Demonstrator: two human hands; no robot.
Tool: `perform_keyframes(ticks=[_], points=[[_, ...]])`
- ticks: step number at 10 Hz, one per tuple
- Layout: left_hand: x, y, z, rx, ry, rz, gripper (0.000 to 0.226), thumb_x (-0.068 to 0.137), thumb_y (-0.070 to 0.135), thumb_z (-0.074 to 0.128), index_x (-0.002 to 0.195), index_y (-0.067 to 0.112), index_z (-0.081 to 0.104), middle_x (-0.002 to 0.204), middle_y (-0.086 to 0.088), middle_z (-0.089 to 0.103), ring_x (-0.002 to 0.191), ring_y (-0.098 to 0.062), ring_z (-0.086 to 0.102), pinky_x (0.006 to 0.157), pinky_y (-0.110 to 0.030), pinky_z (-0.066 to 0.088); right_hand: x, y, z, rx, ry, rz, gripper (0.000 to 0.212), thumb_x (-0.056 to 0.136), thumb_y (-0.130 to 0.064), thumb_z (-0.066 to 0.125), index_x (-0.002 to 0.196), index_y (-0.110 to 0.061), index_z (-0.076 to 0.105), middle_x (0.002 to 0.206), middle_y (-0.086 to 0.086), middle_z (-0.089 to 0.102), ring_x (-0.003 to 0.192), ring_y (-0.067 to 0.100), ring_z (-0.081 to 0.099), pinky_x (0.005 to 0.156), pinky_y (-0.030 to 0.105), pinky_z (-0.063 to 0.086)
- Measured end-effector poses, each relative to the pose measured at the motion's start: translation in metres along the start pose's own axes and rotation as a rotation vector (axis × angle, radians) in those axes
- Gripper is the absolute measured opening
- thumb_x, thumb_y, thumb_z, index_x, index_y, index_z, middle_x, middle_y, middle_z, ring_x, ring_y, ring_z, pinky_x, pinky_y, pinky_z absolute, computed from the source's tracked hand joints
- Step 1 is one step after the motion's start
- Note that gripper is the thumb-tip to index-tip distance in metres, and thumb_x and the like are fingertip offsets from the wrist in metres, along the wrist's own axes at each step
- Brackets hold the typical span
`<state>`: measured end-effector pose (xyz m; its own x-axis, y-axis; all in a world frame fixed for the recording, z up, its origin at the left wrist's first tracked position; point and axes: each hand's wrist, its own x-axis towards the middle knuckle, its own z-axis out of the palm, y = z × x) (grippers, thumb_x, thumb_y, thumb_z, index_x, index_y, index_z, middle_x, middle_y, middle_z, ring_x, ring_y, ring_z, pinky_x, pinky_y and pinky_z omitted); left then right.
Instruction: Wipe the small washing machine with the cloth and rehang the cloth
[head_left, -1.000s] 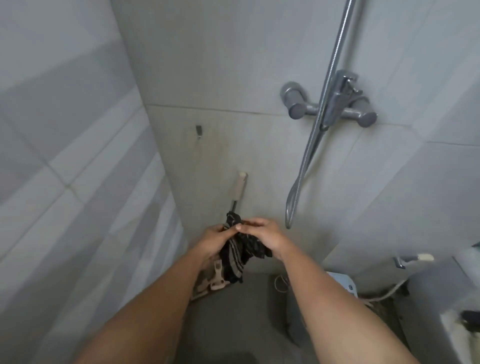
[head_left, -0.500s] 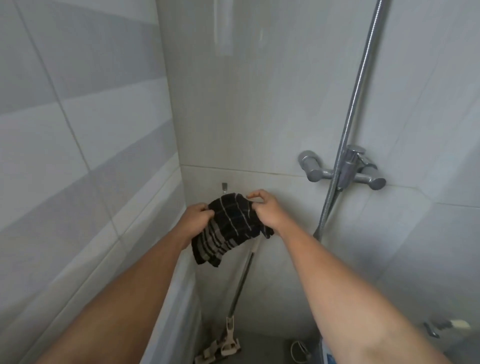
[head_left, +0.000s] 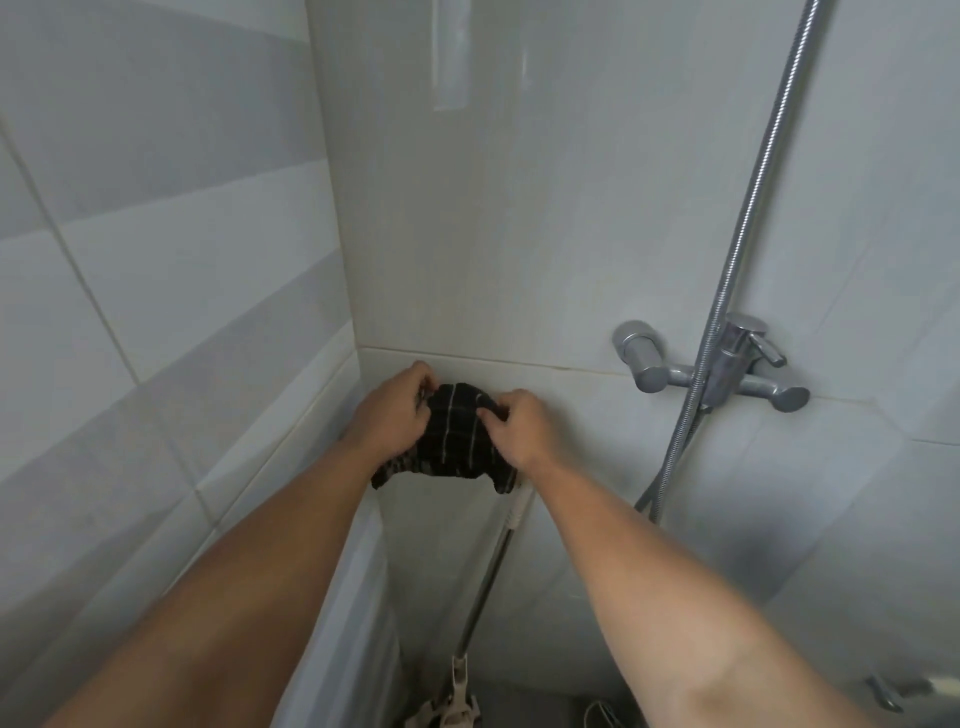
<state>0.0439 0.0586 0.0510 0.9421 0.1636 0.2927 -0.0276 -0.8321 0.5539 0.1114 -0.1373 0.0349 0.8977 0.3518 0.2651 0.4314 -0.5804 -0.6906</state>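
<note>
Head view shows the dark striped cloth (head_left: 454, 434) pressed against the tiled wall (head_left: 519, 249) near the corner, stretched between both hands. Left hand (head_left: 392, 410) pinches its upper left edge, right hand (head_left: 517, 428) pinches the upper right, fingers closed on fabric, while the lower edge hangs free. Below stands a mop handle (head_left: 488, 582); the shower mixer tap (head_left: 722, 371) and hose (head_left: 748, 218) are to the right.
</note>
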Motion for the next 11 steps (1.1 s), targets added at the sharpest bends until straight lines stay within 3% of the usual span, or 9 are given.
perform_keyframes(ticks=[1,3,4,6,8,10,11], points=[[0.01,-0.009,0.009,0.143,0.008,0.126,0.026,0.097,0.005,0.056,0.119,0.018,0.065,0.119,-0.001,0.067,0.098,-0.021,0.065,0.08,-0.033,0.052,0.002,0.011,0.006,-0.137,0.064,-0.192,0.035,0.095,-0.021,0.059,0.13,-0.026,0.055,0.122,0.001,0.064,0.101,0.02,0.064,0.082,0.034,0.055],[0.02,-0.024,0.028,0.248,0.026,0.151,0.023,0.098,0.009,0.055,0.116,0.015,0.068,0.114,-0.002,0.066,0.087,-0.023,0.066,0.069,-0.032,0.047,0.016,0.03,0.023,-0.365,0.014,-0.312,0.036,0.097,-0.02,0.055,0.132,-0.03,0.056,0.115,0.001,0.055,0.086,0.029,0.066,0.063,0.042,0.058],[0.015,-0.032,0.039,0.225,0.008,0.093,0.019,0.1,0.017,0.053,0.114,0.019,0.067,0.11,0.003,0.066,0.086,-0.012,0.061,0.069,-0.026,0.04,0.013,0.041,0.028,-0.395,-0.024,-0.32,0.044,0.098,-0.021,0.054,0.141,-0.031,0.051,0.115,0.003,0.056,0.085,0.03,0.066,0.061,0.042,0.058],[0.008,-0.034,0.058,0.238,0.037,0.081,0.026,0.101,0.02,0.052,0.122,0.018,0.068,0.116,0.001,0.065,0.095,-0.019,0.065,0.07,-0.029,0.044,0.006,0.052,0.037,-0.415,-0.09,-0.274,0.049,0.103,-0.034,0.048,0.151,-0.036,0.039,0.115,0.004,0.054,0.086,0.029,0.065,0.065,0.04,0.058],[-0.007,-0.028,0.068,0.295,0.098,0.041,0.04,0.091,0.024,0.063,0.13,0.018,0.068,0.124,-0.003,0.061,0.106,-0.028,0.06,0.082,-0.043,0.056,-0.006,0.051,0.042,-0.4,-0.171,-0.227,0.061,0.101,-0.038,0.049,0.157,-0.034,0.026,0.126,0.01,0.048,0.101,0.032,0.061,0.078,0.042,0.057],[-0.03,-0.012,0.074,0.102,0.102,-0.01,0.06,0.099,0.027,0.059,0.157,0.02,0.044,0.155,-0.003,0.051,0.13,-0.025,0.056,0.107,-0.035,0.047,-0.024,0.048,0.038,-0.39,-0.175,-0.193,0.067,0.098,-0.041,0.05,0.158,-0.032,0.022,0.136,0.011,0.044,0.115,0.032,0.055,0.087,0.046,0.057],[-0.047,-0.016,0.082,0.003,0.143,0.001,0.068,0.097,0.024,0.062,0.16,0.023,0.036,0.162,-0.002,0.042,0.141,-0.023,0.048,0.114,-0.034,0.044,-0.037,0.041,0.031,-0.327,-0.1,-0.132,0.071,0.094,-0.046,0.053,0.156,-0.035,0.02,0.139,0.006,0.044,0.121,0.031,0.053,0.092,0.047,0.055]])
